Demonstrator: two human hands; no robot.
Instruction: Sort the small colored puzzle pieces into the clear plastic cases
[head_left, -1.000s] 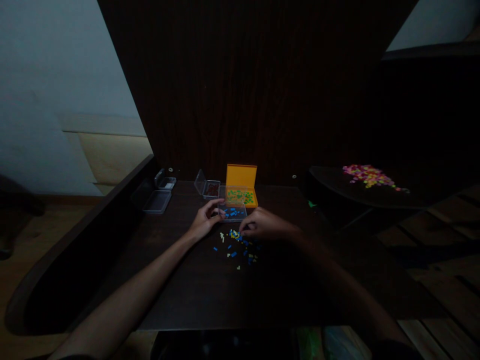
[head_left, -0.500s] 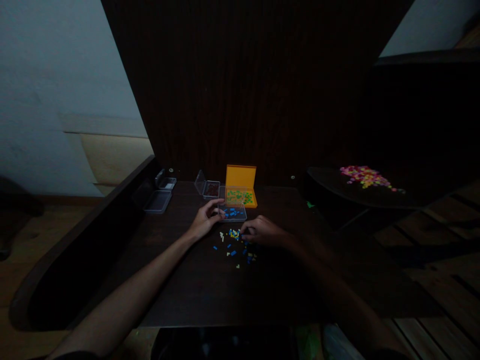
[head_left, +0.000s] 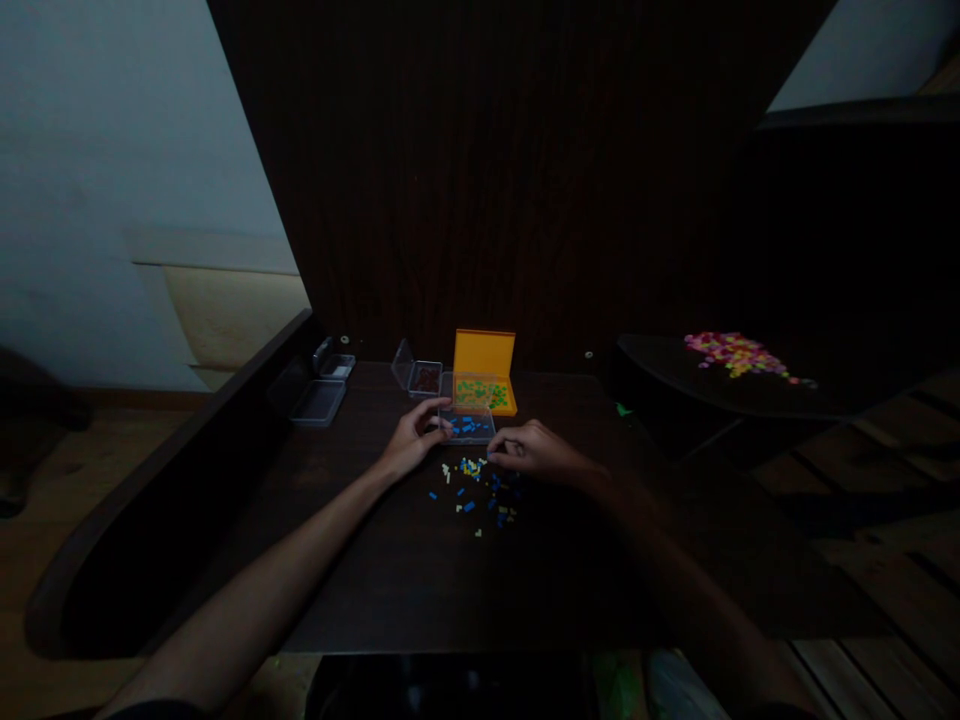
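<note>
My left hand grips the left side of a clear plastic box with its lid raised. Several blue building bricks lie inside that box. Just right of it, my right hand is closed with fingertips pinched; whatever sits between them is too small to make out. Below both hands a loose pile of small bricks in blue, yellow and white is spread over the dark wooden surface. Part of the pile lies in shadow under my right hand.
Behind stands an open yellow case with green pieces. Left of it is a clear box of dark brown pieces. Further left sit another clear box and a smaller one. Pink and yellow pieces lie on a raised ledge at right.
My right hand has lifted from the brick pile and moved slightly up toward the clear box. My left hand keeps its hold on the box.
</note>
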